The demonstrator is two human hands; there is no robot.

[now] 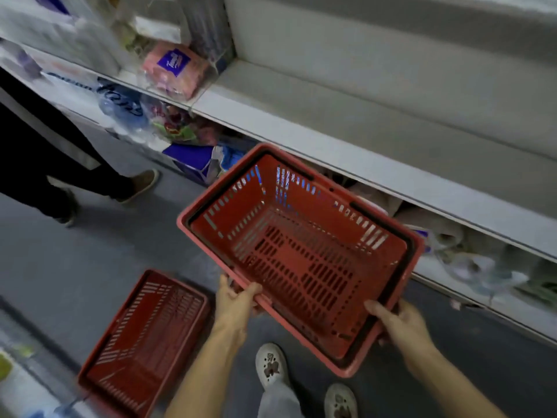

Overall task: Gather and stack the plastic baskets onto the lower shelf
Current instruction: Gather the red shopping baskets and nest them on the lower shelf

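I hold an empty red plastic basket (pixel 301 254) in the air in front of the shelving, tilted, with its black handles folded along the rim. My left hand (pixel 236 300) grips its near left rim, and my right hand (pixel 401 324) grips its near right corner. A second red basket (pixel 144 339) lies on the floor to the lower left, away from both hands. The lower shelf (pixel 497 306) runs along the floor at the right, behind the held basket, with bagged goods on it.
A grey shelf board (pixel 346 140) juts out above the lower shelf. Packaged goods (pixel 174 67) fill the shelves at the left. Another person's legs and shoes (pixel 90 182) stand on the grey floor at the left. My own shoes (pixel 271 366) are below the held basket.
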